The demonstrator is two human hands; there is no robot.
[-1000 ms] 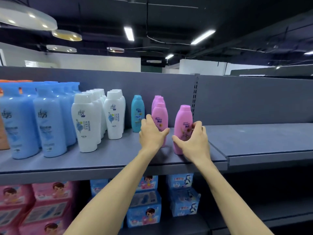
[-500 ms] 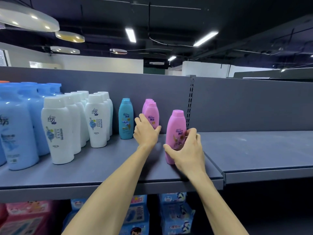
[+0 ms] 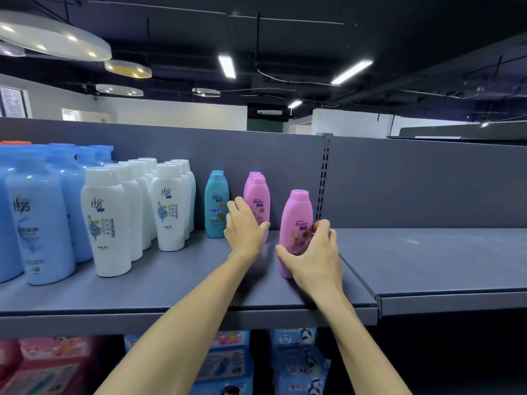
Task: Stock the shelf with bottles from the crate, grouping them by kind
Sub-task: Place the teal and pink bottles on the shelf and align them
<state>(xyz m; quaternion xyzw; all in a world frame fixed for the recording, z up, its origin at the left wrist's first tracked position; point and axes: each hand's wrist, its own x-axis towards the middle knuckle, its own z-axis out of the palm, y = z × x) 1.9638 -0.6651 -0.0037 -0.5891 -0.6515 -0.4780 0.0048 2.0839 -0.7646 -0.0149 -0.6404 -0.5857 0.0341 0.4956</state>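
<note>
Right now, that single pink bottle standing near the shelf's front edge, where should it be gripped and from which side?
Grip the front pink bottle around its wide lower body, coming from the front right, as the right hand does. It stands upright, its cap tapers, and the left hand and pink row crowd its left.

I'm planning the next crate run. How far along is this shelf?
Done: blue bottles, white bottles and a teal bottle stand grouped. In hand: the right hand grips a pink bottle; the left hand holds the pink row. Left: the right shelf section is bare; the crate is out of view.
</note>
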